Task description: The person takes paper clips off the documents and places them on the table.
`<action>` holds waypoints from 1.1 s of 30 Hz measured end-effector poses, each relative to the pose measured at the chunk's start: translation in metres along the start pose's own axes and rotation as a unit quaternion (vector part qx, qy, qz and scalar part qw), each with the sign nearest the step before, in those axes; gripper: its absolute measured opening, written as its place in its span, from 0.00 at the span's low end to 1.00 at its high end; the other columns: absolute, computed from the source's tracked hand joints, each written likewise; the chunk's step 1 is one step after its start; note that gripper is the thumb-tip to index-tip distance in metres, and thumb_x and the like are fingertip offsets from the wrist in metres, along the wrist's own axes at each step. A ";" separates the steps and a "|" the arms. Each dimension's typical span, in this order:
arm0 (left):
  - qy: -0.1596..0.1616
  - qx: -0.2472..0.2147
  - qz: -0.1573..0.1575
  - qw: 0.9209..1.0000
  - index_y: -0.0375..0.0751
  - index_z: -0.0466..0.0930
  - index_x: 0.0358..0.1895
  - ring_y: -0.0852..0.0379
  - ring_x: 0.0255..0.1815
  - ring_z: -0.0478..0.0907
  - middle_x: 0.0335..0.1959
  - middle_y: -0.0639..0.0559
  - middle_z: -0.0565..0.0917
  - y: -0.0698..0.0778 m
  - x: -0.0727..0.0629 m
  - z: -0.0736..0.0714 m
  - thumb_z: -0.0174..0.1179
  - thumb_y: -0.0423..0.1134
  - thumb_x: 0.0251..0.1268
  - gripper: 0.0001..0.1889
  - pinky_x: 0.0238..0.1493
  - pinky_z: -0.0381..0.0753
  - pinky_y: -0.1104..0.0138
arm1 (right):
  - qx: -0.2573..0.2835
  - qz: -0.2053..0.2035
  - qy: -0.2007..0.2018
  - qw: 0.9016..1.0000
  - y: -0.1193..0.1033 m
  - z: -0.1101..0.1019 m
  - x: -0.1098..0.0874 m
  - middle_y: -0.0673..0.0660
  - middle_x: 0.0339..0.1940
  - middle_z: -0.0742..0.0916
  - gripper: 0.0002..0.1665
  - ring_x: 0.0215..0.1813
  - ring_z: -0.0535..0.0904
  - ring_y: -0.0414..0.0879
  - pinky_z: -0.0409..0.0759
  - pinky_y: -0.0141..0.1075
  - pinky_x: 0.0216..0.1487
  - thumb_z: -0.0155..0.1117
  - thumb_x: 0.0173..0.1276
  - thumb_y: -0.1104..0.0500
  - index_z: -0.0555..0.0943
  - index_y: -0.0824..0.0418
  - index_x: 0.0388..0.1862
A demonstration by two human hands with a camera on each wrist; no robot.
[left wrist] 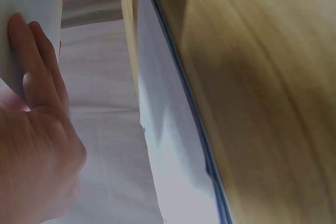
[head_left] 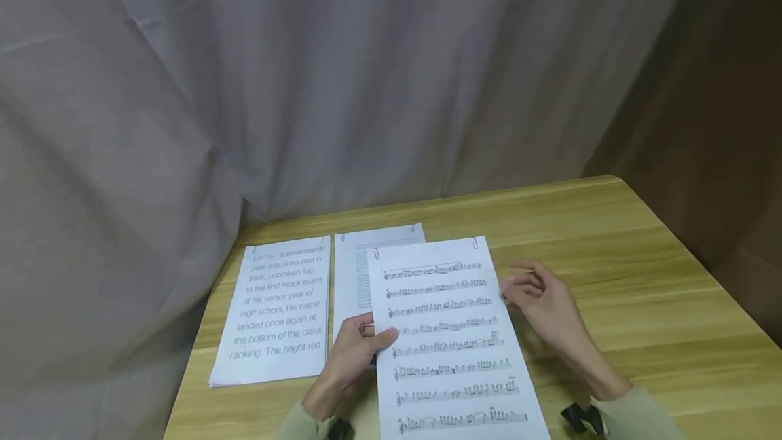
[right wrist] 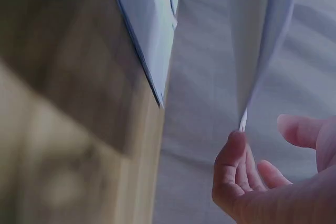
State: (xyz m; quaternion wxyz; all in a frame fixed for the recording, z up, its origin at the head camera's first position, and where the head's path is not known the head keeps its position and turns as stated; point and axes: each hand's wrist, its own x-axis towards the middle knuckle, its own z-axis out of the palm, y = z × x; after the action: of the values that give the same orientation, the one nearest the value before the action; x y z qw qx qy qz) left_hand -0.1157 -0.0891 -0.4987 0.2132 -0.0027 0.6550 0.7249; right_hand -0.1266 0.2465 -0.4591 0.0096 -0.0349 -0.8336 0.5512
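Sheet music point(head_left: 449, 345), clipped at its top with two paper clips, is held up off the table. My left hand point(head_left: 357, 352) grips its left edge, thumb on the printed face and fingers behind, as the left wrist view also shows. At the right edge is my right hand point(head_left: 544, 304), fingers loosely bent. In the right wrist view a fingertip point(right wrist: 237, 139) meets the paper's edge, while the thumb point(right wrist: 299, 129) stands apart from it. The music partly covers a text stack point(head_left: 351, 260) lying behind it.
On the left of the wooden table point(head_left: 568, 223) lies another clipped stack, a large-print text point(head_left: 281, 311). A grey curtain point(head_left: 391, 87) hangs behind the table's far edge. Dark wrist straps point(head_left: 580, 418) show at the sleeves.
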 end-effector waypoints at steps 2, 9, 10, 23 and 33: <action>0.000 0.005 0.001 1.000 0.28 0.81 0.67 0.51 0.45 0.96 0.51 0.35 0.94 -0.003 -0.002 0.000 0.66 0.31 0.75 0.21 0.48 0.94 0.62 | -0.017 -0.018 0.001 1.000 -0.001 0.000 0.015 0.67 0.58 0.90 0.34 0.45 0.86 0.27 0.88 0.27 0.47 0.70 0.80 0.56 0.72 0.65 0.78; -0.001 0.014 -0.006 1.000 0.27 0.82 0.64 0.52 0.41 0.96 0.48 0.34 0.94 -0.011 -0.004 0.002 0.67 0.31 0.73 0.20 0.46 0.94 0.64 | -0.023 -0.032 -0.033 0.999 0.005 0.003 0.049 0.69 0.57 0.91 0.30 0.43 0.87 0.28 0.88 0.28 0.50 0.69 0.81 0.56 0.77 0.64 0.76; 0.000 0.014 -0.006 1.000 0.27 0.82 0.64 0.52 0.41 0.96 0.48 0.34 0.94 -0.013 -0.004 0.002 0.67 0.31 0.73 0.20 0.45 0.94 0.63 | -0.016 -0.032 -0.035 0.999 0.006 0.004 0.050 0.69 0.55 0.92 0.28 0.42 0.88 0.30 0.88 0.30 0.49 0.69 0.81 0.56 0.78 0.65 0.74; -0.002 0.014 -0.013 1.000 0.26 0.82 0.64 0.52 0.42 0.96 0.49 0.34 0.94 -0.016 -0.005 0.001 0.67 0.29 0.72 0.19 0.46 0.95 0.62 | -0.022 -0.045 -0.078 0.996 0.015 0.005 0.063 0.59 0.34 0.87 0.19 0.29 0.80 0.38 0.74 0.29 0.29 0.70 0.79 0.60 0.85 0.67 0.64; -0.004 0.021 -0.017 1.000 0.26 0.84 0.61 0.49 0.41 0.96 0.47 0.33 0.94 -0.016 -0.003 0.002 0.68 0.29 0.71 0.18 0.44 0.95 0.61 | -0.017 -0.037 -0.100 0.994 0.020 0.003 0.063 0.57 0.35 0.92 0.17 0.30 0.84 0.38 0.75 0.30 0.26 0.70 0.78 0.63 0.85 0.70 0.61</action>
State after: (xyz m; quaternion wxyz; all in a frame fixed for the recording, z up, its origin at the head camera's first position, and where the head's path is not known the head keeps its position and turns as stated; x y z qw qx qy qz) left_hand -0.1075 -0.0870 -0.5127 0.2283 -0.0067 0.6691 0.7072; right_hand -0.1889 0.2560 -0.4795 -0.0535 0.0513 -0.8402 0.5372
